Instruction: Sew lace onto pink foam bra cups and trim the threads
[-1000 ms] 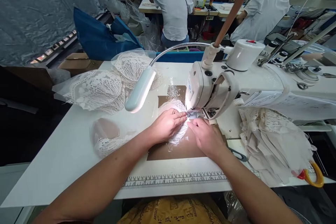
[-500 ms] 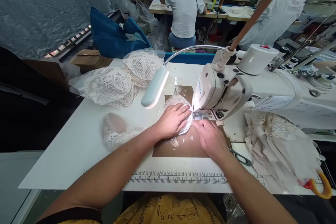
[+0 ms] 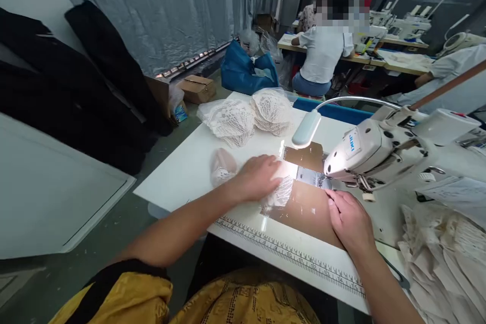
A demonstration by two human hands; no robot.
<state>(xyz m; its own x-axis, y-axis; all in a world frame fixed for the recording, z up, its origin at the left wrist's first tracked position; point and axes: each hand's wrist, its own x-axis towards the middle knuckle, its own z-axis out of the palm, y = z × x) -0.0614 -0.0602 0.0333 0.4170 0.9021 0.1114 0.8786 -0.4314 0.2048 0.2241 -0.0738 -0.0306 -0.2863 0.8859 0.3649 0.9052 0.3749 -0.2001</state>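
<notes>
My left hand [image 3: 260, 177], slightly blurred, is closed over a white lace piece [image 3: 283, 192], left of the sewing machine [image 3: 364, 152]. The piece is partly under my fingers and lies apart from the needle area. A bare metal plate [image 3: 309, 176] shows between the piece and the needle. My right hand [image 3: 351, 217] rests at the near side of the machine head, thumb and forefinger pressed together. Something small and dark may be at its fingertips; I cannot make it out. Another lace-edged piece [image 3: 223, 164] lies beyond my left forearm.
Two piles of lace pieces [image 3: 231, 119] [image 3: 271, 111] sit at the table's far side. A lamp [image 3: 307, 129] hangs over the brown board [image 3: 304, 212]. A ruler strip [image 3: 284, 253] runs along the front edge. More fabric [image 3: 440, 253] is heaped at right. A person [image 3: 322, 53] sits beyond.
My left hand has drawn the lace piece leftward, away from the needle. My right hand stays by the machine, its fingers now closed together. The view has swung left.
</notes>
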